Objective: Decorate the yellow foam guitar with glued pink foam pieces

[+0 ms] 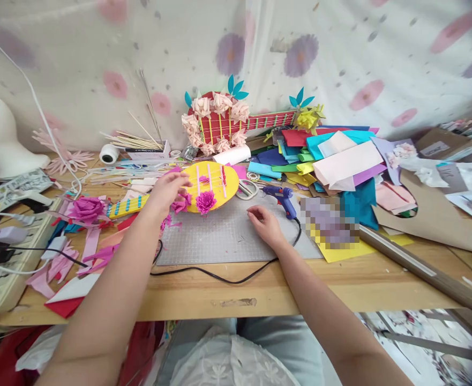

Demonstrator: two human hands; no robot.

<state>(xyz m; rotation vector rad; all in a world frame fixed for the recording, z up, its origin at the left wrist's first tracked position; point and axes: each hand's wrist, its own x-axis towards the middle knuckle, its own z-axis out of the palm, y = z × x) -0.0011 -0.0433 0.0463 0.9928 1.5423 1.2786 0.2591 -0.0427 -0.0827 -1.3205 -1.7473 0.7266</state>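
Left hand (167, 190) grip closed on yellow paper guitar (207, 187) at mat edge; right hand (263, 222) grip loosely open, resting on grey mat (227, 238), glue gun (284, 198) just beside

Both forearms are bare to the elbow, with no sleeves, watch, rings or bracelets visible on the left hand (170, 188) or right hand (264, 224). At the lower frame edge: a white lace-trimmed garment over light blue-grey trousers.
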